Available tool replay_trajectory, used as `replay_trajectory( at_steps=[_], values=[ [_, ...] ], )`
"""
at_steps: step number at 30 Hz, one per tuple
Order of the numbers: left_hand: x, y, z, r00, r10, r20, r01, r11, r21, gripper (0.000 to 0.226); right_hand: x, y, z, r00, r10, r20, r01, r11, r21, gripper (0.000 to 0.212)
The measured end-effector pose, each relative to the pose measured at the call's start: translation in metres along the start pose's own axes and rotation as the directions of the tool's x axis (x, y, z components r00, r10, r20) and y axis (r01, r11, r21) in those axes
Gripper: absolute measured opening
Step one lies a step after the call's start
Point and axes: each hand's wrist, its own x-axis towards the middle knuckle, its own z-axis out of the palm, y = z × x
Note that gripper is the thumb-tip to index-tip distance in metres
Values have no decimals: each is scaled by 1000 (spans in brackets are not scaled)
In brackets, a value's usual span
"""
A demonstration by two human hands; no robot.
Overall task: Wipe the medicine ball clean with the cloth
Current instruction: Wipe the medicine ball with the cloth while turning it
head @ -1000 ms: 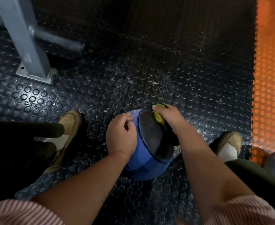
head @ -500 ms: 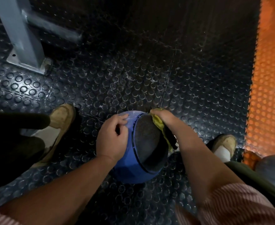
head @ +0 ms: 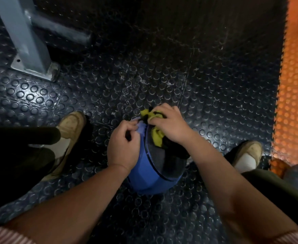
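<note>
**The cloth (head: 158, 137) went up to the top of the medicine ball (head: 144, 175)**

Far to the left of the medicine ball and behind it stood a grey metal post (head: 26, 41), bolted to the bumpy black floor (head: 180, 76); just left of the ball was the left shoe (head: 70, 125), flat on the floor.

The left hand (head: 125, 145) lay on the left side of the ball, as it had a second before; its fingers were bent and their tips gripped the blue part, and it seemed to be keeping the ball from rolling. The ball sat on the floor between the two feet, with its blue part to the left and its dark grey part to the right.

The cloth was the thing that changed; a second before it was rubbing the right edge of the ball, and now it was bunched up on the top far edge, with yellow bits poking out past the ball. The right hand (head: 169, 124) had slid up with it; its fingers were curled tight over the cloth and pushed it down on the ball.

This likely meant the right side was wiped and the top was getting its turn; the blue left side and the bottom probably still needed a rub, so the ball may have to be turned.

Right of the ball was the right shoe (head: 248, 152); far right of it ran an orange mat (head: 296, 85).
</note>
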Motion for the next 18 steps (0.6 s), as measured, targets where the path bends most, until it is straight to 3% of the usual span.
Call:
replay_trajectory(
  at_steps=[1, 3, 4, 6, 8, 10, 11, 13, 16, 18],
  values=[
    [1, 0, 0, 1000, 1, 15, -1, 1000, -4, 29, 1, 7, -4, 997, 70, -22, -66, 987, 145, 3],
    [4, 3, 1, 999, -1, 41, 1, 1000, -9, 28, 8, 17, -14, 957, 289, 8, -263, 860, 438, 8],
    [5, 5, 3, 999, -9, 46, 10, 1000, -11, 28, 12, 22, -17, 932, 359, 46, -336, 809, 483, 4],
    [6, 9, 6, 999, -15, 41, 16, 1000, -11, 28, 18, 25, -17, 919, 389, 63, -376, 819, 433, 12],
    [7, 11, 8, 999, -36, 13, 36, 999, -6, 27, 19, 16, -13, 943, 334, -1, -312, 881, 355, 12],
    [10, 8, 6, 998, -61, -18, 62, 998, 31, 25, 11, 2, -4, 985, 163, -48, -153, 974, 164, 14],
    [13, 7, 5, 997, -69, -28, 70, 996, 50, 24, 5, -5, 1, 998, 33, -47, -35, 999, -27, 16],
    [17, 4, 3, 997, -65, -37, 67, 995, 78, 26, -9, -20, 9, 985, -167, -35, 152, 954, -259, 18],
    [14, 4, 0, 999, -35, -20, 37, 995, 87, 28, -10, -10, 5, 987, -160, -27, 154, 974, -165, 12],
    [8, 4, -2, 999, -31, 25, 31, 999, 30, 28, -1, 9, -5, 995, 62, -76, -47, 980, 191, 9]
  ],
)
